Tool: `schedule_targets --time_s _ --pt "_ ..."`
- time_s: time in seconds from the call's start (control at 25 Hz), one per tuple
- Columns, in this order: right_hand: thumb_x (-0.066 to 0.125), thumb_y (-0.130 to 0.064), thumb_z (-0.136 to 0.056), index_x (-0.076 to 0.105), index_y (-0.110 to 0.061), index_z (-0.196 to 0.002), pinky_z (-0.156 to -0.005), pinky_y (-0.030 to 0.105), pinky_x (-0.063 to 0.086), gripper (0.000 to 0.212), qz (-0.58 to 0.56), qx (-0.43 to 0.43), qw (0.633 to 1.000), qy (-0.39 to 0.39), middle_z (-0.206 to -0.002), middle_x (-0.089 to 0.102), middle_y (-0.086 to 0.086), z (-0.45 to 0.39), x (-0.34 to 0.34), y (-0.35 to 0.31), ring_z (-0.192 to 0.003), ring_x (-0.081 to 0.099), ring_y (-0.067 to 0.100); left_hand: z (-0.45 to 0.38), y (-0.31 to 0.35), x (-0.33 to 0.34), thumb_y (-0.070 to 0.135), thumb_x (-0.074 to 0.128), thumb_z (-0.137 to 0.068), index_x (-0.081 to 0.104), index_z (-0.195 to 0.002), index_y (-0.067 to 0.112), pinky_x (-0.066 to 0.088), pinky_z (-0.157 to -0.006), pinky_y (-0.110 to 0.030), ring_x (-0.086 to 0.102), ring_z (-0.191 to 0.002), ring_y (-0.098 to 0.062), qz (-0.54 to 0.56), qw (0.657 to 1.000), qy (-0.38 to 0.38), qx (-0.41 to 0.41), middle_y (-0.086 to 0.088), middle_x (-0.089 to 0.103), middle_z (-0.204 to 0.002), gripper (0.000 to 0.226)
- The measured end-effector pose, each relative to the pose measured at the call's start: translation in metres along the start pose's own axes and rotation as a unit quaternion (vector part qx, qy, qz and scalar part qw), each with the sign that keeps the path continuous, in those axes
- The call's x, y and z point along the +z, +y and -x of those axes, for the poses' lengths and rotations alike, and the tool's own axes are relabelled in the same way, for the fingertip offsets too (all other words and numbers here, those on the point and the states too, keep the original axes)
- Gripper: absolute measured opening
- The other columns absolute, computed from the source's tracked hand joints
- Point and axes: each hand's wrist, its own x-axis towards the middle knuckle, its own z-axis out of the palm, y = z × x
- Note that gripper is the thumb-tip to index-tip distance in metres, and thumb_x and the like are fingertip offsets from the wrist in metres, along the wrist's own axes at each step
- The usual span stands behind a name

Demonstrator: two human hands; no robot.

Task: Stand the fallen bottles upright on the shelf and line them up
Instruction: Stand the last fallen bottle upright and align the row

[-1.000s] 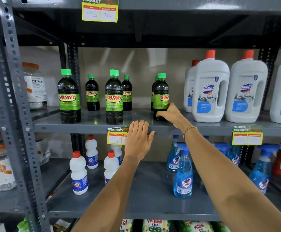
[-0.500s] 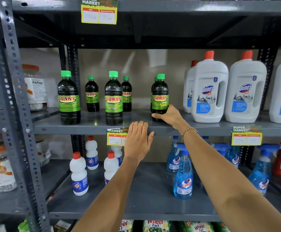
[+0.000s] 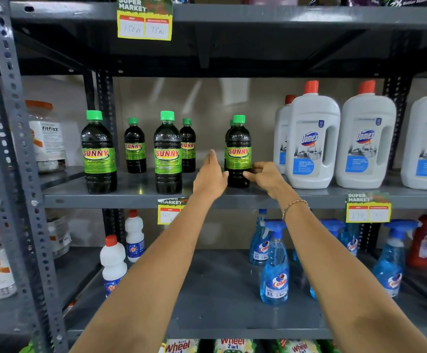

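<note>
Dark Sunny bottles with green caps stand upright on the grey middle shelf [image 3: 131, 198]. The front row has three: a left bottle [image 3: 99, 151], a middle bottle [image 3: 168, 151] and a right bottle [image 3: 238, 149]. Smaller-looking ones stand behind, at back left [image 3: 134, 146] and back middle [image 3: 188, 146]; another is almost hidden behind the right bottle. My right hand [image 3: 267, 175] grips the right bottle's lower right side with thumb and curled fingers. My left hand [image 3: 211, 174] is held flat and open just left of that bottle, thumb close to it.
Large white Domex jugs [image 3: 311, 141] stand right of the Sunny bottles, close to my right hand. Blue Colin spray bottles [image 3: 275, 271] and small white bottles [image 3: 113, 263] fill the shelf below. Yellow price tags [image 3: 367, 208] hang on the shelf edges. A perforated steel upright [image 3: 16, 174] stands at left.
My left hand rose from the shelf's front edge to beside the right bottle. My right hand slid from the bottle's base front to its lower right side. The camera moved closer.
</note>
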Motion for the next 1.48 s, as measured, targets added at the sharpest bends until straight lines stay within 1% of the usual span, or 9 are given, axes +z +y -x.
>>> schedule_targets --time_s 0.12,0.24,0.4,0.88,1.04,1.2,1.32,1.4,1.48 --pt "0.069 -0.011 -0.084 0.057 -0.002 -0.126 -0.102 0.045 0.048 0.045 0.007 0.002 1.000 -0.018 -0.123 0.066 0.015 -0.006 0.000 0.003 -0.113 0.063 0.028 -0.021 0.003 0.003 0.029 0.057 -0.093 0.054 -0.122 0.002 0.043 -0.090 -0.036 0.055 -0.113 -0.030 0.094 0.987 -0.124 -0.035 -0.013 0.061 -0.117 0.039" --pt "0.068 -0.009 -0.084 0.057 -0.002 -0.124 -0.098 0.045 0.052 0.042 -0.014 0.003 1.000 -0.018 -0.121 0.067 0.016 -0.007 0.002 0.004 -0.111 0.064 0.028 -0.028 -0.005 0.012 0.026 0.062 -0.090 0.064 -0.095 0.002 0.046 -0.086 -0.035 0.056 -0.108 -0.031 0.108 0.990 -0.086 -0.018 -0.015 0.068 -0.098 0.025" --pt "0.066 -0.008 -0.086 0.059 -0.003 -0.123 -0.095 0.046 0.053 0.038 -0.007 -0.003 1.000 -0.017 -0.120 0.067 0.016 -0.005 0.003 0.002 -0.109 0.065 0.029 -0.023 -0.002 0.009 0.024 0.064 -0.088 0.062 -0.085 0.006 0.038 -0.076 -0.029 0.053 -0.103 -0.030 0.094 0.994 -0.061 -0.012 -0.014 0.062 -0.085 0.019" --pt "0.065 -0.013 -0.087 0.060 -0.009 -0.127 -0.104 0.045 0.047 0.041 0.004 -0.024 0.999 -0.038 -0.125 0.066 0.010 0.031 -0.003 -0.004 -0.117 0.061 0.024 0.014 0.003 -0.016 0.024 0.072 -0.082 0.069 -0.101 0.003 0.050 -0.088 -0.033 0.066 -0.097 -0.023 0.136 0.990 -0.035 -0.006 -0.012 0.073 -0.100 0.029" --pt "0.063 -0.014 -0.088 0.060 -0.009 -0.128 -0.104 0.045 0.047 0.040 0.015 -0.030 0.999 -0.036 -0.125 0.066 0.010 0.043 -0.002 -0.008 -0.117 0.060 0.024 0.021 0.004 -0.019 0.025 0.071 -0.083 0.069 -0.097 0.000 0.050 -0.084 -0.033 0.065 -0.091 -0.021 0.128 0.991 -0.036 -0.007 -0.010 0.072 -0.091 0.029" --pt "0.060 -0.015 -0.090 0.060 -0.007 -0.126 -0.103 0.046 0.047 0.036 0.026 -0.019 0.999 -0.030 -0.122 0.067 0.012 0.049 0.000 -0.010 -0.114 0.062 0.025 0.029 0.003 -0.019 0.018 0.066 -0.086 0.068 -0.108 0.001 0.045 -0.086 -0.025 0.064 -0.105 -0.023 0.147 0.988 -0.045 0.008 -0.014 0.070 -0.109 0.027" --pt "0.058 -0.016 -0.092 0.061 -0.003 -0.120 -0.100 0.038 0.048 0.031 0.058 -0.043 0.993 0.091 -0.114 0.069 0.009 0.064 0.002 -0.020 -0.106 0.063 0.021 0.037 0.000 -0.024 0.012 0.063 -0.088 0.066 -0.115 0.002 0.040 -0.082 -0.014 0.064 -0.107 -0.022 0.197 0.980 0.001 0.018 -0.014 0.070 -0.111 0.029" --pt "0.054 -0.010 -0.093 0.065 -0.002 -0.108 -0.090 0.037 0.052 0.020 0.042 -0.129 0.962 0.239 -0.103 0.071 0.012 0.081 0.008 -0.035 -0.090 0.063 0.018 0.041 -0.003 -0.034 0.015 0.063 -0.089 0.065 -0.114 0.003 0.043 -0.080 -0.014 0.068 -0.098 -0.021 0.226 0.967 0.095 0.063 -0.014 0.071 -0.106 0.027" --pt "0.053 -0.011 -0.092 0.066 -0.005 -0.099 -0.080 0.037 0.054 0.016 0.020 -0.253 0.921 0.295 -0.093 0.071 0.010 0.097 0.019 -0.053 -0.080 0.062 0.017 0.042 -0.013 -0.046 0.016 0.060 -0.092 0.060 -0.119 0.002 0.043 -0.087 -0.015 0.065 -0.101 -0.020 0.226 0.939 0.224 0.128 -0.012 0.068 -0.112 0.030"
